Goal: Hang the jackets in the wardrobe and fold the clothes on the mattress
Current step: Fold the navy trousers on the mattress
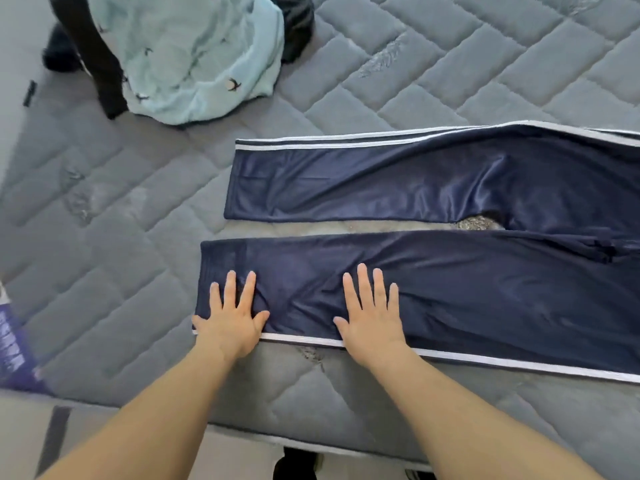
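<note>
Navy track pants (433, 188) with white side stripes lie spread flat on the grey quilted mattress (114, 216), legs pointing left and a gap between them. My left hand (232, 315) presses flat on the near leg close to its cuff, fingers straight and spread. My right hand (372, 311) lies flat on the same leg a little further right, fingers straight too. Small wrinkles run through the fabric between the two hands. The waist end runs out of view at the right.
A heap of clothes sits at the far left of the mattress: a light mint garment (197, 53) with small prints over black clothing (86, 46). A purple printed item (15, 348) lies at the left edge. The mattress's near edge (311, 441) is just below my forearms.
</note>
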Action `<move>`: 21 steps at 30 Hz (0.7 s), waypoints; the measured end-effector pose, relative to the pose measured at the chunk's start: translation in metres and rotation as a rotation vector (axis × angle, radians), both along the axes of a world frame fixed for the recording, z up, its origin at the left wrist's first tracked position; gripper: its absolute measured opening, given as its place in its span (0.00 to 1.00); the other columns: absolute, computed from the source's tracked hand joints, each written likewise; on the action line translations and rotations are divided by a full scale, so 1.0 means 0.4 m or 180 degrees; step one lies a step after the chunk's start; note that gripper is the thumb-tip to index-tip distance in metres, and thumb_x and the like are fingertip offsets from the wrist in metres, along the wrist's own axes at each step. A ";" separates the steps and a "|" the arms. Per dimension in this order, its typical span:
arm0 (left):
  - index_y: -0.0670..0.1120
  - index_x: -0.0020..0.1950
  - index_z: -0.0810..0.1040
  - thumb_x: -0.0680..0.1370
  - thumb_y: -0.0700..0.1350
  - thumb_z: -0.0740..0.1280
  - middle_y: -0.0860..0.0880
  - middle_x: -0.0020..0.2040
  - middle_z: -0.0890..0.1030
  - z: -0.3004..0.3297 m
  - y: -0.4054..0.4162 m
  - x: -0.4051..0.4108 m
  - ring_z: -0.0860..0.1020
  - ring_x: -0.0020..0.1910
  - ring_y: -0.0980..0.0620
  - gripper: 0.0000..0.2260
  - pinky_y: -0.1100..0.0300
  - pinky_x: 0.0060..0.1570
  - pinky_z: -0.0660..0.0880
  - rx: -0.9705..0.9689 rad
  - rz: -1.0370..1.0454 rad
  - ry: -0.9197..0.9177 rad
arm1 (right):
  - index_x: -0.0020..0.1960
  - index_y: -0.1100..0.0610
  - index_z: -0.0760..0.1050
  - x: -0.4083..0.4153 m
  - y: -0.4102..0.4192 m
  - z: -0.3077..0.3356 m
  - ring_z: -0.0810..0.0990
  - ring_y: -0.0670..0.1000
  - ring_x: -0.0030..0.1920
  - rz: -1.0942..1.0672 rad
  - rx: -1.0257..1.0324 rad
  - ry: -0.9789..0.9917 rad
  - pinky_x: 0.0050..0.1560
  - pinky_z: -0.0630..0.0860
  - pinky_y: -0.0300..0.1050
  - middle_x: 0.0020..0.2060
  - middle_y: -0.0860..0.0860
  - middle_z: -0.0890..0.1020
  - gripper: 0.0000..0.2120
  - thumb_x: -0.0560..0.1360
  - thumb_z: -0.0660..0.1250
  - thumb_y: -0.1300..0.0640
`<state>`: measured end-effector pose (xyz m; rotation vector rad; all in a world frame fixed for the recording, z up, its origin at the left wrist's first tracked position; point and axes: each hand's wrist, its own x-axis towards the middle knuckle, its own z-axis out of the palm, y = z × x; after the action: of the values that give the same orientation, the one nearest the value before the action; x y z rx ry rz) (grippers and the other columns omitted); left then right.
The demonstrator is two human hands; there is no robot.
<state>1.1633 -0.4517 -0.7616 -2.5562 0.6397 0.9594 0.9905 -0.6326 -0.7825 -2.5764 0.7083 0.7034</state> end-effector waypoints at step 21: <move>0.44 0.71 0.65 0.76 0.38 0.57 0.42 0.68 0.70 -0.026 -0.579 0.462 0.63 0.71 0.38 0.22 0.37 0.74 0.42 -0.1172 -0.1414 -0.1317 | 0.77 0.58 0.53 0.370 -0.674 0.027 0.65 0.62 0.72 -0.0466 -0.1322 -0.0128 0.73 0.56 0.60 0.72 0.60 0.66 0.33 0.74 0.61 0.60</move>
<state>1.3481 -0.6834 -0.7722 -2.6158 1.2698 0.1678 1.1386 -0.9023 -0.7716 -2.8540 1.1177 0.4973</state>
